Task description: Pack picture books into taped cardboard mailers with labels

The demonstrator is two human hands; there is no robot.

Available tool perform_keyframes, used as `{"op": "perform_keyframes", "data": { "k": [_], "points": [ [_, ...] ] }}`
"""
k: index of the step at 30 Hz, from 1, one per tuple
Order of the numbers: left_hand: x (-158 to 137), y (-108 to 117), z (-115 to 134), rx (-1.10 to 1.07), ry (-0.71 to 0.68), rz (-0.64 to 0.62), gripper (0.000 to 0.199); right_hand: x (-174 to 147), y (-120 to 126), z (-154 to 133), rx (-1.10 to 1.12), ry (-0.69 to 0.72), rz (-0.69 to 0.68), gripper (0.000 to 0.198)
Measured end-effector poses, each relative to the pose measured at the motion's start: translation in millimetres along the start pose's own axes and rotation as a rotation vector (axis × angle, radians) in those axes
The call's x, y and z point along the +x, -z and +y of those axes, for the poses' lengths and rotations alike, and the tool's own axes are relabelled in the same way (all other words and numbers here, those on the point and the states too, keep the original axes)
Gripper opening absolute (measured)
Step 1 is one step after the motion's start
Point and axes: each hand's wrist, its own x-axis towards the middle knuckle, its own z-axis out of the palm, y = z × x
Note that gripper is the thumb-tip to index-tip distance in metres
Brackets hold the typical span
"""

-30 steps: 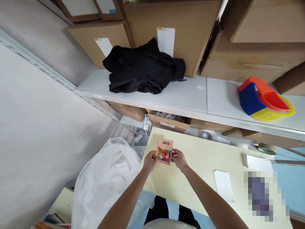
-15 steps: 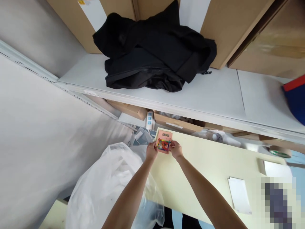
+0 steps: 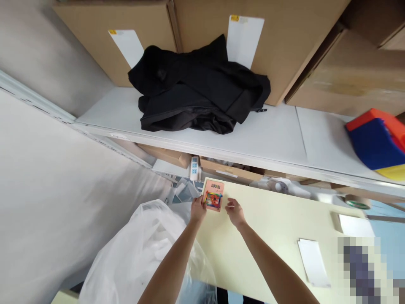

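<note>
A small pink booklet [image 3: 214,195] with dark lettering and a rainbow-framed picture on its cover is near the far left corner of the cream table [image 3: 253,228]. My left hand [image 3: 198,208] grips its left edge, thumb toward the cover. A short gap to the right of the booklet separates it from my right hand [image 3: 235,211], whose fingers are partly bent and apart, with nothing in them. I cannot tell whether the booklet rests on the table or is held just above it.
A large white plastic bag [image 3: 136,253] bulges left of the table. White paper stacks [image 3: 314,261] lie to the right, near a tape roll [image 3: 357,201]. Above the table's back edge runs a shelf [image 3: 272,143] with black clothing [image 3: 196,93] and cardboard boxes. A power strip [image 3: 194,168] stands behind.
My right hand has let go of the booklet's right edge and now sits apart from it. My left hand still holds the booklet. The head view has tilted up and turned slightly right.
</note>
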Motion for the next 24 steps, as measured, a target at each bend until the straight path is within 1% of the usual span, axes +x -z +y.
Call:
{"op": "perform_keyframes", "data": {
  "k": [3,5,8,10,12,14,17,19,21,22,24],
  "points": [
    [-6,2,6,0.016,-0.009,0.043,0.032,-36,26,17,0.145,0.017,-0.035,0.039],
    [-14,3,14,0.007,-0.042,0.095,0.034,-65,51,27,0.218,0.021,-0.040,0.038],
    [-32,2,38,-0.077,-0.177,0.134,0.032,-101,102,27,0.227,0.024,0.027,0.036],
    [-49,3,65,-0.148,-0.306,0.090,0.025,-116,144,16,0.192,0.057,0.116,0.036],
    [-68,7,100,-0.201,-0.446,0.008,0.020,-124,190,-6,0.151,0.130,0.227,0.038],
    [-87,15,140,-0.234,-0.582,-0.070,0.018,-128,236,-36,0.112,0.236,0.361,0.038],
    [-110,29,207,-0.259,-0.731,-0.114,0.018,-128,296,-91,0.066,0.404,0.584,0.038],
    [-117,35,254,-0.282,-0.790,-0.128,0.016,-124,329,-128,0.084,0.541,0.690,0.042],
    [-117,35,302,-0.341,-0.785,-0.142,0.017,-115,355,-160,0.113,0.634,0.710,0.052],
    [-114,33,326,-0.385,-0.759,-0.155,0.021,-108,366,-173,0.132,0.648,0.686,0.057],
    [-105,24,373,-0.445,-0.683,-0.159,0.033,-89,383,-194,0.190,0.609,0.626,0.066]
  ]
}}
